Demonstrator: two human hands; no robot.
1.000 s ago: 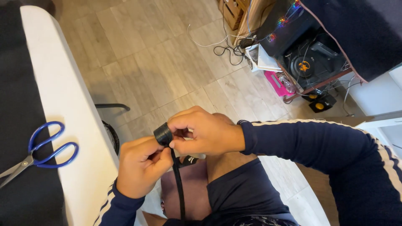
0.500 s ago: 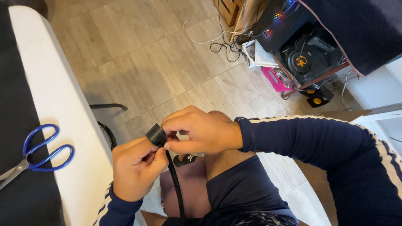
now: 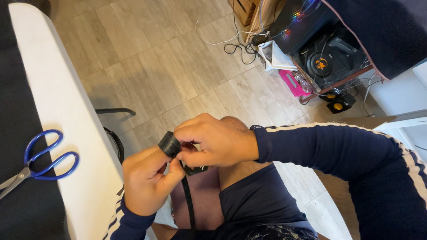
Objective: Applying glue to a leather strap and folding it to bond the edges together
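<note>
Both hands, left hand (image 3: 147,184) and right hand (image 3: 213,140), pinch shut on a black strap roll (image 3: 170,144)

A tightly wound roll of black strap (image 3: 169,144) is sitting pinched between both hands' fingertips, just right of the white worktop's edge. Its loose tail (image 3: 188,204) (flat, narrow, matte black) is hanging straight down toward the near lap.

scissors (image 3: 42,159) on table (image 3: 66,115) | hands (image 3: 187,164) right of table
</note>
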